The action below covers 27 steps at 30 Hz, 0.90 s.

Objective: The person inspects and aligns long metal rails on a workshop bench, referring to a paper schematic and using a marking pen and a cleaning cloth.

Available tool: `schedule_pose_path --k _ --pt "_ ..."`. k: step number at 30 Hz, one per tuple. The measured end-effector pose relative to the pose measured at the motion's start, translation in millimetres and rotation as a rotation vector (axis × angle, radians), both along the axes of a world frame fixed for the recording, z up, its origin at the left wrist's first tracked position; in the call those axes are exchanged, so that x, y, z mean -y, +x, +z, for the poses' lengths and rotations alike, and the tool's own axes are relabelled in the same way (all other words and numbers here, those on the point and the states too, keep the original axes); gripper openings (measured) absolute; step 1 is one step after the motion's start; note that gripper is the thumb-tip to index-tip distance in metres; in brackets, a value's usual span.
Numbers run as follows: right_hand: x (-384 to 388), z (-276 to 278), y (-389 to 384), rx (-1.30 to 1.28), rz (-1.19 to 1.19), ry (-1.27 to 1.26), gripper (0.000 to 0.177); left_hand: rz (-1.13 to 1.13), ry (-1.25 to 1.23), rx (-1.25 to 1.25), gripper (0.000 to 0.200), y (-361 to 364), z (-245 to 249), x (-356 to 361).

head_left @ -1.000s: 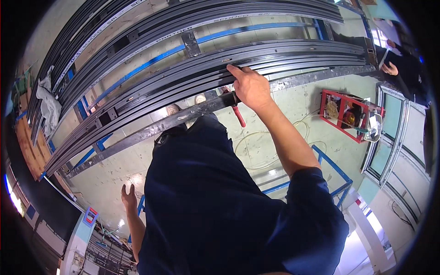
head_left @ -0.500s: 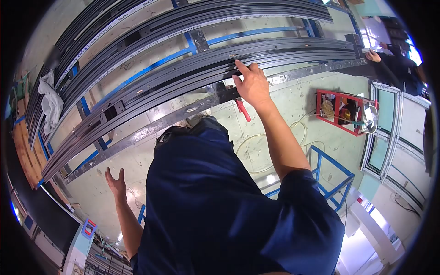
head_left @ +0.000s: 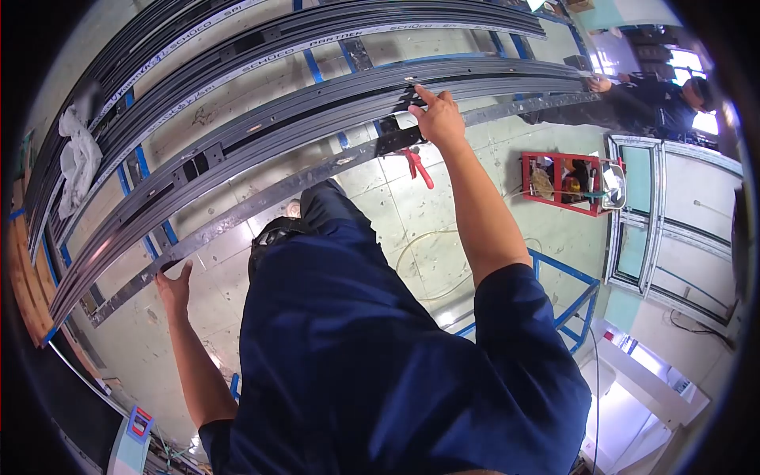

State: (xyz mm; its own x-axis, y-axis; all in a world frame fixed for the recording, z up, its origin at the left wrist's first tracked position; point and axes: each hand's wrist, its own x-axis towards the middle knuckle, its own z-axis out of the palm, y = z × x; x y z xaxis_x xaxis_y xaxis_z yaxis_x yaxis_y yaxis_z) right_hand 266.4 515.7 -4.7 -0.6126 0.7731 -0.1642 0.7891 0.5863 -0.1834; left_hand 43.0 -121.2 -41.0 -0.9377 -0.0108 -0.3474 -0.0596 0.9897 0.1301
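Observation:
A long dark grey metal profile (head_left: 317,104) lies across the blue-framed rack. My right hand (head_left: 440,117) rests on its near side with the index finger stretched onto the profile and the fingers apart. Below that hand, a clamp with a red handle (head_left: 419,169) hangs at the rack's metal edge bar (head_left: 261,199). My left hand (head_left: 173,288) is at the near edge of that bar toward the left, thumb and fingers spread, fingertips at or close to the bar. Neither hand is closed around anything.
More profiles with printed white strips (head_left: 323,41) lie behind, with a white cloth (head_left: 79,162) at their left. A co-worker (head_left: 665,103) stands at the far right end of the profile. A red tool box (head_left: 564,184), blue frame (head_left: 582,305) and window frames (head_left: 657,214) stand right.
My left hand has moved up and left to the edge bar. My right hand remains at the profile. The view has shifted slightly, and the co-worker's head shows more.

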Motion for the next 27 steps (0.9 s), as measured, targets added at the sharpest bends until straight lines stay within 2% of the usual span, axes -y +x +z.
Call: schedule_pose_path --k 3,8,10,11,12,14,15,19,27 --pt "-3.9 1.0 -4.4 0.021 -0.018 -0.019 0.057 -0.064 0.134 0.079 0.114 -8.4 -0.8 -3.2" --pt "-16.3 -8.2 -4.2 -0.04 0.013 -0.073 0.059 -0.096 -0.17 0.091 0.115 -6.8 6.2 1.4" --pt "-14.2 -2.3 -8.6 0.04 -0.025 -0.137 0.058 -0.108 -0.143 0.157 0.11 -16.5 10.2 6.3" --pt "-9.4 0.7 -5.0 0.042 -0.043 -0.086 0.057 -0.14 -0.073 0.184 0.101 -19.1 19.6 2.1" --pt "-3.9 2.4 -4.3 0.038 -0.056 -0.037 0.056 -0.183 0.173 0.259 0.093 -25.4 23.7 4.5" --pt "5.4 17.3 -8.2 0.057 -0.087 -0.033 0.056 -0.215 0.034 0.182 0.088 -30.9 7.3 14.9" --pt "2.5 14.5 -7.7 0.028 -0.089 -0.043 0.056 -0.247 0.106 0.137 0.088 -29.4 10.9 12.3" --pt "3.2 8.3 -6.3 -0.017 -0.099 -0.052 0.055 -0.217 0.073 0.172 0.078 -37.7 18.1 4.5" --pt "1.3 7.1 -7.7 -0.036 -0.112 -0.089 0.055 -0.239 0.105 0.246 0.077 -51.7 30.7 -3.2"
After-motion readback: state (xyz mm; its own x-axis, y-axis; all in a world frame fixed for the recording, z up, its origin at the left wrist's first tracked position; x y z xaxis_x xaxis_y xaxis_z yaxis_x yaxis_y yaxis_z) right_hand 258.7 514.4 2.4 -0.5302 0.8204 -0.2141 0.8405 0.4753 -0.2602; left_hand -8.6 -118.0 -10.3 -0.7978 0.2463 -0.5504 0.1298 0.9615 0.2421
